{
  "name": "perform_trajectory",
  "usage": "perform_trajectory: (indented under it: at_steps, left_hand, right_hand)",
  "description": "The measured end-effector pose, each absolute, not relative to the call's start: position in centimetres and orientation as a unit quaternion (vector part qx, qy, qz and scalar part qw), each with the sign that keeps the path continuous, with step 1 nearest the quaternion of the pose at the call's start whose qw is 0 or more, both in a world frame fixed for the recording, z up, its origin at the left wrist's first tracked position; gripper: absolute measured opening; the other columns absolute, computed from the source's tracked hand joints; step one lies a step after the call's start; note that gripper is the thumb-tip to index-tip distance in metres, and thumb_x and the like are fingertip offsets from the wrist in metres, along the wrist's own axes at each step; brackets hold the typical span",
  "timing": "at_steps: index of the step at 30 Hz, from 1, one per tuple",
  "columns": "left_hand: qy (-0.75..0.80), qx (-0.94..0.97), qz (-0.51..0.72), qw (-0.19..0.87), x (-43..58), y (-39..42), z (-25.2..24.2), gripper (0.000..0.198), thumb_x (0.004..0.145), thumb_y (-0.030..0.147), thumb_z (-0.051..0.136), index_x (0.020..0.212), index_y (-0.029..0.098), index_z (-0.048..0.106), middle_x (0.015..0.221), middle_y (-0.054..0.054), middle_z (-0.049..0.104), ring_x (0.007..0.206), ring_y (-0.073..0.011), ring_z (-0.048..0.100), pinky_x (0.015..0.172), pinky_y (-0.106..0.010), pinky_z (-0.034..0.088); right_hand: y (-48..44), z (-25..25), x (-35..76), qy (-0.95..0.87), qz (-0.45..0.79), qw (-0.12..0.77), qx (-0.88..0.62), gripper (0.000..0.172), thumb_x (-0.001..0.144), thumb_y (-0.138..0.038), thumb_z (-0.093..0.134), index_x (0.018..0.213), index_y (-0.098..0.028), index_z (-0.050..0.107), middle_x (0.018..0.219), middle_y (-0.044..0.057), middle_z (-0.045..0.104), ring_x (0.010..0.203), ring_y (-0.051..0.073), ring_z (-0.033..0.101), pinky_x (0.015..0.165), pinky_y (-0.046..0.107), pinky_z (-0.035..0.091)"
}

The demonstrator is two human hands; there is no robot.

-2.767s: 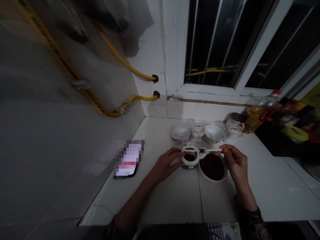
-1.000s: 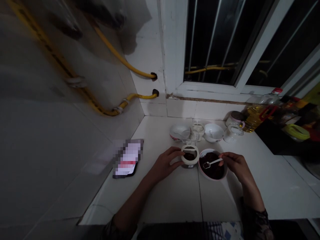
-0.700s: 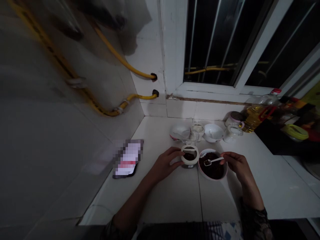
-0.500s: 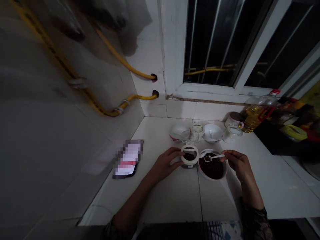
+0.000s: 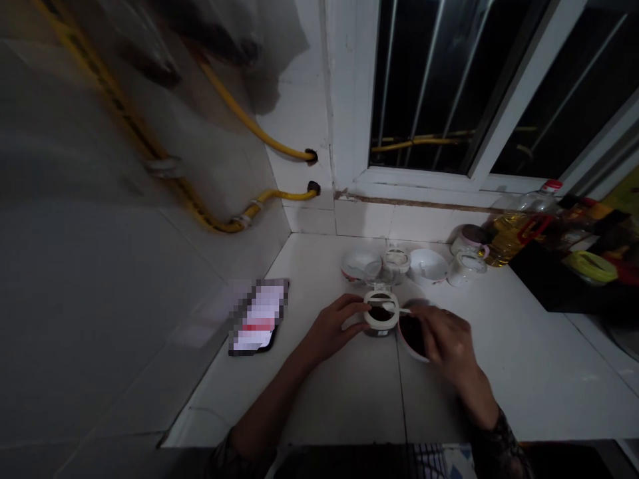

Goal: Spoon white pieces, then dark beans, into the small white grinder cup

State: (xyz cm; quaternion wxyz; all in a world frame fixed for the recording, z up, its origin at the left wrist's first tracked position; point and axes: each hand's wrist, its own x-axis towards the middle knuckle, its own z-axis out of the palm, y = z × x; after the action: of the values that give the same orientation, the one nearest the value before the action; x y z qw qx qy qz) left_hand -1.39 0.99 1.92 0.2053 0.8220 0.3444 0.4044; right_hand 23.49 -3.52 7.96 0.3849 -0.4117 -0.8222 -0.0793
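Note:
My left hand (image 5: 335,327) steadies a small jar with a white rim (image 5: 381,327), thumb and fingers pressed round its left side. The jar's clear lid stands flipped up at the back, and dark stuff shows inside. My right hand (image 5: 452,344) pinches the handle of a small white spoon (image 5: 404,311). The spoon's head is over the jar's mouth, tipped so that its bowl cannot be seen into. Under my right hand, partly hidden by it, sits a white bowl (image 5: 408,350) with dark reddish-brown crumbly seasoning (image 5: 412,332) in it.
Behind the jar stand two white bowls (image 5: 428,266) (image 5: 353,271), another lidded jar (image 5: 397,259) and a jar of white powder (image 5: 466,267). An oil bottle (image 5: 504,243) and a black rack (image 5: 534,276) are at right. A phone (image 5: 259,316) lies at left.
My right hand has moved left with the spoon, from over the bowl to the jar's mouth, and now covers part of the bowl. My left hand keeps its hold on the jar.

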Motion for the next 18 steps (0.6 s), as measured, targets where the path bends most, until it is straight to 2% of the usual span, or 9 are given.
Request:
perform_trajectory:
  at_steps: [4, 10, 14, 18]
  left_hand:
    - [0.346, 0.823, 0.403, 0.203, -1.3, 0.9, 2.0, 0.025, 0.092, 0.033, 0.060, 0.115, 0.025, 0.063, 0.115, -0.007, 0.062, 0.105, -0.0191, 0.065, 0.089, -0.035, 0.056]
    - [0.340, 0.824, 0.414, 0.188, -1.3, 1.0, 1.8, 0.024, 0.093, 0.035, 0.059, 0.114, 0.023, 0.063, 0.114, -0.008, 0.062, 0.103, -0.0184, 0.065, 0.089, -0.034, 0.056]
    - [0.342, 0.822, 0.410, 0.197, -1.3, 1.0, 1.8, 0.024, 0.092, 0.034, 0.060, 0.113, 0.023, 0.063, 0.113, -0.008, 0.062, 0.103, -0.0184, 0.065, 0.088, -0.034, 0.056]
    - [0.335, 0.821, 0.412, 0.208, -1.4, 1.0, 2.0, 0.025, 0.092, 0.035, 0.060, 0.115, 0.024, 0.062, 0.115, -0.008, 0.062, 0.105, -0.0185, 0.065, 0.089, -0.035, 0.056]
  right_hand:
    - [-4.6, 9.1, 26.6, -0.771, -0.159, 0.379, -0.487, 0.024, 0.091, -0.013, 0.046, 0.101, -0.019, 0.067, 0.083, 0.006, 0.076, 0.067, 0.017, 0.070, 0.065, 0.026, 0.052]
    - [-4.9, 8.0, 29.3, -0.761, -0.261, 0.269, -0.529, 0.026, 0.089, -0.011, 0.044, 0.098, -0.016, 0.068, 0.078, 0.006, 0.076, 0.058, 0.017, 0.067, 0.056, 0.027, 0.046]
    - [-4.5, 5.9, 28.3, -0.780, -0.209, 0.225, -0.546, 0.031, 0.086, -0.011, 0.043, 0.099, -0.017, 0.070, 0.076, 0.007, 0.076, 0.055, 0.018, 0.066, 0.052, 0.027, 0.044]
    - [-4.7, 5.3, 27.1, -0.803, -0.140, 0.243, -0.526, 0.031, 0.088, -0.013, 0.042, 0.100, -0.017, 0.070, 0.082, 0.007, 0.077, 0.059, 0.017, 0.068, 0.057, 0.026, 0.049]
